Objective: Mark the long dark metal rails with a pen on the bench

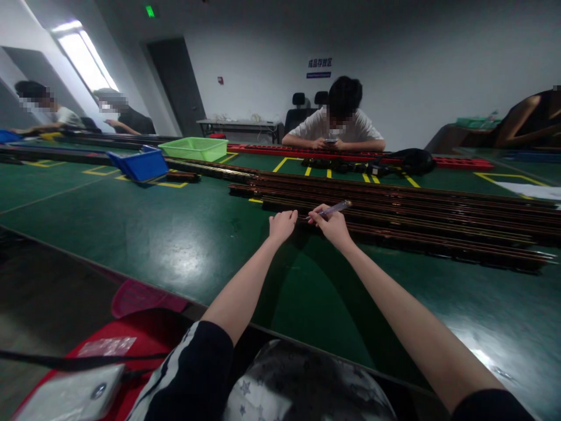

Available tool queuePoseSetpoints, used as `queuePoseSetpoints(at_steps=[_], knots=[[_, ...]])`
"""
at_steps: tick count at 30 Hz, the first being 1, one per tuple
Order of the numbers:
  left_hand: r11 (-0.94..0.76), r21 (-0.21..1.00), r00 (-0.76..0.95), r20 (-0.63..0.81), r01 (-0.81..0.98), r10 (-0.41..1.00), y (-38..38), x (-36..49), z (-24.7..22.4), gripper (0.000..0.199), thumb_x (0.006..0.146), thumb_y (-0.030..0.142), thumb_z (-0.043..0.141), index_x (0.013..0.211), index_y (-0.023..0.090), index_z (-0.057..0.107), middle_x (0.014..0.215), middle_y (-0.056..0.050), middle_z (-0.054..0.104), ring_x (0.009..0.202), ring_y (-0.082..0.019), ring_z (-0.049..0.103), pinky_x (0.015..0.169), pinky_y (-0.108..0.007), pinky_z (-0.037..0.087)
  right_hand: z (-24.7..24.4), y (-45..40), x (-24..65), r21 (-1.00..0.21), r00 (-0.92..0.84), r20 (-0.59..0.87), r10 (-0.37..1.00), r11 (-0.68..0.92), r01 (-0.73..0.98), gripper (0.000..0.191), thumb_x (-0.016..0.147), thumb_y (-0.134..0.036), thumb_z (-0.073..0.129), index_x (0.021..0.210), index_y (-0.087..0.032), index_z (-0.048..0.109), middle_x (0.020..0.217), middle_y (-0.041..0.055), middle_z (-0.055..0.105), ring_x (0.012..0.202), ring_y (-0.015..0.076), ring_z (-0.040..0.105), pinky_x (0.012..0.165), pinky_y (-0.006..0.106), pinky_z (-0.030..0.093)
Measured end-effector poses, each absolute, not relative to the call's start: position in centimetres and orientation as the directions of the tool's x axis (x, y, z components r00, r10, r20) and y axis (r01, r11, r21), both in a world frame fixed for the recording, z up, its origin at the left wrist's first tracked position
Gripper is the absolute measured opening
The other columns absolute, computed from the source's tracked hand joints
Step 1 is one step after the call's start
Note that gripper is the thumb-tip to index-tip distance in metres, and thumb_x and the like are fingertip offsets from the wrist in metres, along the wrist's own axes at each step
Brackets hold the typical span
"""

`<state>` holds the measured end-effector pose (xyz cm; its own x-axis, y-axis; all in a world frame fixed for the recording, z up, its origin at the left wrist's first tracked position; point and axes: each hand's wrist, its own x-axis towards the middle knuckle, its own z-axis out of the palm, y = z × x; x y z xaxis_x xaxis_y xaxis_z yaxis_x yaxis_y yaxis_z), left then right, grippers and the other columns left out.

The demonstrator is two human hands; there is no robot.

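Long dark strips with copper-coloured edges (394, 202) lie in rows across the green table (175, 234). At the near left end of the rows is my left hand (283, 227), its fingers curled down against a strip; whatever is under them is hidden. Just to its right, my right hand (331, 227) grips a slim tool with a clear purple handle (336, 207). The handle slants up to the right, and its thin tip points left toward my left fingers. A narrow gap separates the two hands.
A blue bin (144, 165) and a green basket (194, 148) stand at the back left. Black cables (407, 162) and a red rack (464, 164) lie beyond the strips. A person (337, 117) leans on the far side; other people sit left and right.
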<state>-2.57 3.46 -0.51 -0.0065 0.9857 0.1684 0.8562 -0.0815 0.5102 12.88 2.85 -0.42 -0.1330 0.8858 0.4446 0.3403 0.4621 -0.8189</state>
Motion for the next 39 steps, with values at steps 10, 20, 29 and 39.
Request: queuePoseSetpoints(at_steps=[10,20,29,39], knots=[[-0.080,0.520,-0.010,0.167,0.850,0.986,3.40,-2.53,-0.50,0.041,0.096,0.030,0.029,0.068,0.019,0.057,0.084,-0.006,0.069,0.087,-0.022,0.062,0.086,-0.036,0.038,-0.56,2.56,12.63,-0.772,-0.122,0.493,0.861,0.498,0.396,0.019,0.085,-0.037,0.056,0.077,-0.020,0.060,0.069,0.0034,0.068,0.065,0.0190,0.064,0.062,0.031,0.049],[-0.091,0.506,0.001,0.175,0.858,0.985,3.45,-2.49,-0.46,0.039,0.094,0.027,0.029,0.071,0.020,0.060,0.086,-0.006,0.070,0.090,-0.024,0.063,0.086,-0.037,0.039,-0.06,2.29,12.86,-0.793,-0.089,0.502,0.861,0.498,0.351,0.025,0.084,-0.042,0.056,0.076,-0.019,0.059,0.064,0.0045,0.066,0.059,0.0186,0.062,0.059,0.031,0.050],[-0.071,0.505,-0.014,0.162,0.860,0.987,3.34,-2.41,-0.39,0.040,0.095,0.030,0.030,0.072,0.020,0.061,0.086,-0.006,0.070,0.089,-0.022,0.063,0.088,-0.034,0.039,-0.02,2.40,12.96,-0.785,-0.073,0.499,0.864,0.486,0.386,0.027,0.084,-0.046,0.054,0.076,-0.020,0.058,0.064,0.0048,0.066,0.059,0.0194,0.063,0.060,0.031,0.051],[-0.084,0.528,-0.010,0.173,0.845,0.985,3.50,-2.46,-0.56,0.040,0.095,0.030,0.029,0.071,0.019,0.059,0.085,-0.006,0.069,0.088,-0.022,0.063,0.089,-0.037,0.038,-0.18,2.41,13.07,-0.788,-0.113,0.500,0.859,0.505,0.352,0.026,0.082,-0.045,0.056,0.074,-0.021,0.057,0.063,0.0036,0.064,0.061,0.0189,0.063,0.060,0.031,0.050]])
